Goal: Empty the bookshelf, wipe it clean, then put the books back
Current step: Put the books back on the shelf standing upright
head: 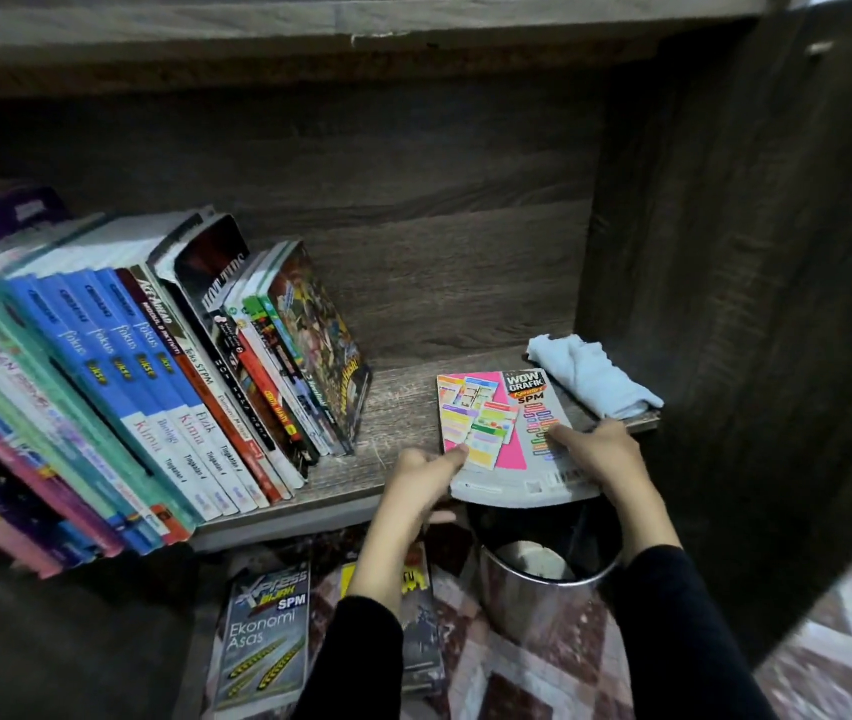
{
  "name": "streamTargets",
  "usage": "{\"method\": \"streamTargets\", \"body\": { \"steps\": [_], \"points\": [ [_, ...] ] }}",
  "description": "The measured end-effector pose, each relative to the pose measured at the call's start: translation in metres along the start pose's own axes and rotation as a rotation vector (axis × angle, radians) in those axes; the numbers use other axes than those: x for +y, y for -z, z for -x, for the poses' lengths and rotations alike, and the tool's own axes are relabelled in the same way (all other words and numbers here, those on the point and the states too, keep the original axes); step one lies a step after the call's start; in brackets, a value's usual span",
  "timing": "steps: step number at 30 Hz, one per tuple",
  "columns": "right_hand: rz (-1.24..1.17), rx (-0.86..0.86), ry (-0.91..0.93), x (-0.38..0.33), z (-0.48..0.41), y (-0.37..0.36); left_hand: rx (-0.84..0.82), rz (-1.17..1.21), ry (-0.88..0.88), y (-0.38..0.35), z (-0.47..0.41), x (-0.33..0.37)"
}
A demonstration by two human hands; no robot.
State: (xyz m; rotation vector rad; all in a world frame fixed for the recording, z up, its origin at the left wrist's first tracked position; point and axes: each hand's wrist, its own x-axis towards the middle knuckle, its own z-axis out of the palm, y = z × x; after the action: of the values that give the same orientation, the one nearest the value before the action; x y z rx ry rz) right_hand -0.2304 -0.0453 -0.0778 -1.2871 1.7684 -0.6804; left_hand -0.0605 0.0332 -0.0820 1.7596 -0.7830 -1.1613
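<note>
Nearest me, two dark sleeves reached over the patterned rug, where an Ekonomi Asas book and another book, half hidden under the left arm, lay beside a shiny metal bin. Just above the bin, both hands had the WOW Grafik book, which lay flat on the shelf board with its near end hanging over the front edge. The left hand pinched its near left corner, thumb on the cover and fingers curled beneath. The right hand gripped the right edge, thumb laid across the cover, the other fingers out of sight. It looked to me like the putting-back stage, though I couldn't be sure. Done well, the book would be tipped upright, spine out, and slid left against the row of books leaning there — with a firm hold throughout, since a slip would drop it straight into the bin. Farther in, a pale blue cloth sat bunched in the right corner — best lifted out before that space was filled. Behind it all stood the dark wood back panel.
</note>
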Motion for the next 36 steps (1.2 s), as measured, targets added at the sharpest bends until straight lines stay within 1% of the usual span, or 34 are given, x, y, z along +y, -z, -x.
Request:
{"method": "streamTargets", "body": {
  "steps": [2, 3, 5, 8, 10, 13, 15, 16, 19, 20, 23, 25, 27, 28, 30, 32, 36],
  "points": [
    [-0.282, -0.098, -0.045, -0.001, 0.000, -0.003, 0.001, -0.026, 0.007, 0.003, 0.003, 0.002],
    [-0.363, -0.162, -0.060, -0.003, 0.003, -0.004, 0.002, -0.034, 0.004, 0.004, 0.004, 0.003],
    [-0.405, -0.294, -0.058, -0.008, 0.011, -0.003, -0.004, 0.022, -0.001, 0.007, 0.007, 0.007],
    [-0.454, -0.506, -0.014, -0.013, 0.019, -0.003, -0.020, 0.170, 0.027, 0.010, 0.009, 0.012],
    [-0.501, -0.564, 0.030, -0.015, 0.020, -0.005, -0.033, 0.233, 0.055, 0.013, 0.012, 0.014],
    [-0.591, -0.582, 0.107, -0.022, 0.024, -0.009, -0.026, 0.298, 0.034, 0.020, 0.011, 0.016],
    [-0.670, -0.567, 0.171, -0.029, 0.028, -0.015, 0.011, 0.264, -0.020, 0.025, 0.013, 0.020],
    [-0.698, -0.543, 0.220, -0.033, 0.032, -0.019, 0.062, 0.152, -0.078, 0.029, 0.013, 0.022],
    [-0.624, -0.380, 0.467, -0.048, 0.051, -0.039, 0.265, -0.421, -0.273, 0.044, 0.013, 0.028],
    [-0.581, -0.324, 0.556, -0.053, 0.059, -0.047, 0.325, -0.492, -0.342, 0.050, 0.013, 0.032],
    [-0.471, -0.141, 0.758, -0.060, 0.082, -0.079, 0.436, -0.421, -0.615, 0.066, 0.022, 0.051],
    [-0.366, -0.062, 0.866, -0.061, 0.092, -0.103, 0.500, -0.335, -0.786, 0.076, 0.033, 0.063],
    [-0.229, 0.012, 0.970, -0.060, 0.101, -0.122, 0.585, -0.287, -0.932, 0.086, 0.041, 0.070],
    [-0.177, 0.050, 1.019, -0.059, 0.105, -0.130, 0.625, -0.312, -0.980, 0.091, 0.043, 0.069],
    [-0.132, 0.080, 1.091, -0.059, 0.113, -0.144, 0.676, -0.400, -1.027, 0.101, 0.044, 0.064],
    [-0.134, 0.097, 1.122, -0.060, 0.114, -0.154, 0.701, -0.459, -1.043, 0.109, 0.040, 0.058],
    [-0.145, 0.014, 1.052, -0.065, 0.106, -0.169, 0.696, -0.525, -1.010, 0.119, 0.039, 0.055]
  ]
}}
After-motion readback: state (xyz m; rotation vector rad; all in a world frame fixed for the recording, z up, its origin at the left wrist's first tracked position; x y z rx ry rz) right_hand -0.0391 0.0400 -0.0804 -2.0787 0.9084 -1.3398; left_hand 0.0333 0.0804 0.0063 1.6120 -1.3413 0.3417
